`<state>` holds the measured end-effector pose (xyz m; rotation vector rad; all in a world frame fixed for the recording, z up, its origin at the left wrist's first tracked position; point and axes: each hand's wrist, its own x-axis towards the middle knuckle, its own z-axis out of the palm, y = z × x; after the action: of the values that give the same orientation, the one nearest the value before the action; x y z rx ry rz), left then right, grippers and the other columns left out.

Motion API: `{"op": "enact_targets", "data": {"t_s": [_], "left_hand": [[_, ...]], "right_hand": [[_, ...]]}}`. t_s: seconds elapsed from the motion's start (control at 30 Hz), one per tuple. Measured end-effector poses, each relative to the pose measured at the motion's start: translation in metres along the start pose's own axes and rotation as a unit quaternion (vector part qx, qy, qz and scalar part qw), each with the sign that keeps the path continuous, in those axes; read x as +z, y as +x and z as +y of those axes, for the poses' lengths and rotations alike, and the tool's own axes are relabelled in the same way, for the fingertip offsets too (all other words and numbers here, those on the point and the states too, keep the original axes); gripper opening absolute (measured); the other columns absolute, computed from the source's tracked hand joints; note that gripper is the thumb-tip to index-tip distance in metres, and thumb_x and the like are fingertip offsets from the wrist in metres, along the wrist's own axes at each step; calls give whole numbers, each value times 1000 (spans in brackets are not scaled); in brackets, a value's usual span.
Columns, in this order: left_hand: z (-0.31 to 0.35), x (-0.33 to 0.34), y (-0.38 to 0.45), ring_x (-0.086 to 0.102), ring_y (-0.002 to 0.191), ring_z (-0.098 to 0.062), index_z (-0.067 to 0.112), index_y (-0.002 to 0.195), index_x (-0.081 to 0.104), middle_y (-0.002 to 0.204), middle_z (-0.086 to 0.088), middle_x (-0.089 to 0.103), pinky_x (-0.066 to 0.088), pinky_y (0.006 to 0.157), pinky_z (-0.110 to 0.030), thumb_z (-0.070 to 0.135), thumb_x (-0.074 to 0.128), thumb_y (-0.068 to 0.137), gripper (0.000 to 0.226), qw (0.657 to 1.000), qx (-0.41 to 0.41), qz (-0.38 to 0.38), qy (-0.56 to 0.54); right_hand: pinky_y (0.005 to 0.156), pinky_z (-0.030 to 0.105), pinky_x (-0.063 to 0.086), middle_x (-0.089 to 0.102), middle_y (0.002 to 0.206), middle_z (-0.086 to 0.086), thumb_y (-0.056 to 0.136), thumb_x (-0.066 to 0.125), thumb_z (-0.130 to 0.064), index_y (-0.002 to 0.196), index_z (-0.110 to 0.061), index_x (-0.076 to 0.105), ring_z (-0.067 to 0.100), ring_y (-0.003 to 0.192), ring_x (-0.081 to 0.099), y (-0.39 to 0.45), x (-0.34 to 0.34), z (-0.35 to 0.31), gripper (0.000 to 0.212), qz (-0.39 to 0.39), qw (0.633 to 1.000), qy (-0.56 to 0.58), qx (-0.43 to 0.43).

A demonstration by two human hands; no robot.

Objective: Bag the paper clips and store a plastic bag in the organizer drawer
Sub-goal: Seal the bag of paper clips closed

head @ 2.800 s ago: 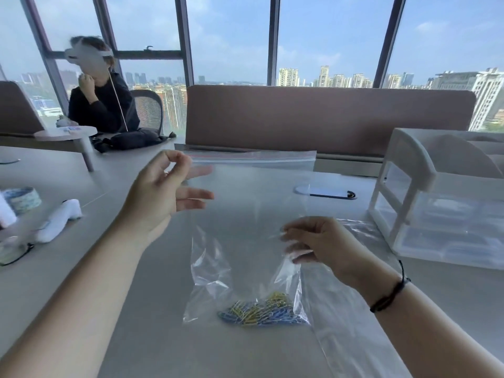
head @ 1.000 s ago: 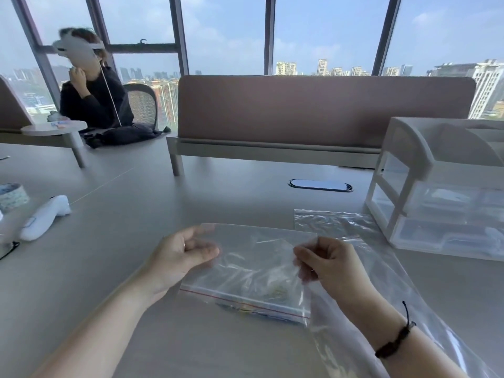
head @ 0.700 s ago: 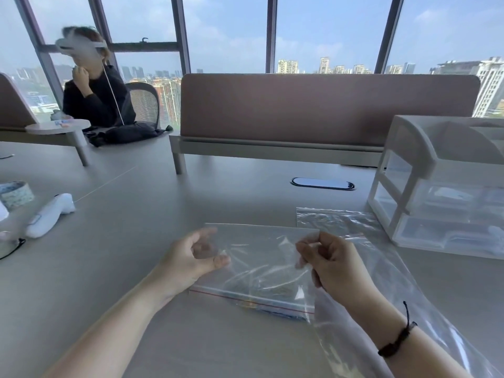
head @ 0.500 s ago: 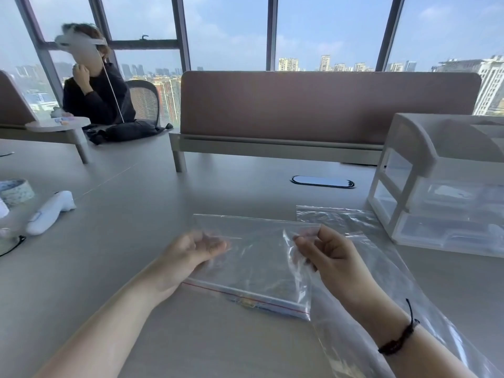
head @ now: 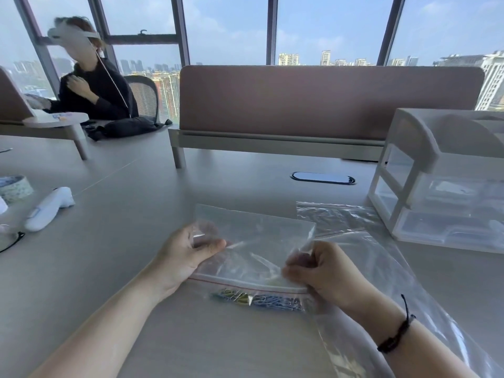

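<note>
Paper clips (head: 259, 299), blue and yellow, sit bunched inside a clear zip bag (head: 253, 249) lying folded on the grey desk (head: 109, 214). Left hand (head: 185, 257) pinches the bag's left edge between thumb and fingers; right hand (head: 324, 271) has its fingers curled tight around the bag's right edge. A second, larger clear bag (head: 381, 268) lies flat under the right wrist, nothing visible inside. A white drawer organizer (head: 447, 181) stands at right, its translucent drawers closed, contents unclear.
</note>
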<state>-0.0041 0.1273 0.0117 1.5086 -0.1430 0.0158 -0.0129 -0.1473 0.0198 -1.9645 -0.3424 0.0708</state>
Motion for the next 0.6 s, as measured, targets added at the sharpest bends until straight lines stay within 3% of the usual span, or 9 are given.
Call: {"op": "enact_targets", "data": {"t_s": [0.13,0.27,0.37,0.47,0.53,0.6], "left_hand": [[1,1,-5,76,93,-16,20,124,61,99,-5,78,56,76,-18,51,98,38,99,996,-35,-74,40],[3,2,-4,77,80,-22,12,118,63,96,-14,79,61,68,-28,41,102,31,100,997,-58,-56,14],[5,0,-3,76,80,-19,12,102,72,95,-15,79,62,65,-31,35,103,34,78,997,-52,-55,-7],[5,-3,-3,76,88,-22,13,92,78,99,-15,79,61,71,-39,21,99,46,52,997,-57,-57,-7],[8,-4,-4,76,89,-25,12,89,81,99,-16,79,60,77,-39,7,85,61,28,997,-65,-40,-5],[11,-4,-6,76,78,-26,8,85,81,94,-15,79,62,68,-35,5,82,64,22,996,-79,-45,-24]], "right_hand": [[52,17,42,59,51,-8,76,81,-2,62,-13,65,3,48,52,1,0,0,24,45,999,17,-5],[56,23,44,60,60,2,77,78,4,70,-2,62,13,56,54,2,0,4,18,47,995,89,2],[63,30,48,69,69,15,78,77,4,83,0,71,18,64,61,3,1,4,9,43,995,93,1],[62,23,51,77,78,7,79,77,5,90,-5,76,9,65,66,4,2,6,15,39,995,91,2],[60,22,51,77,81,5,81,71,11,91,1,76,9,65,67,3,1,5,15,22,988,155,9],[52,18,48,76,77,10,84,62,18,89,-3,79,12,60,66,1,0,2,27,-1,972,235,29]]}}
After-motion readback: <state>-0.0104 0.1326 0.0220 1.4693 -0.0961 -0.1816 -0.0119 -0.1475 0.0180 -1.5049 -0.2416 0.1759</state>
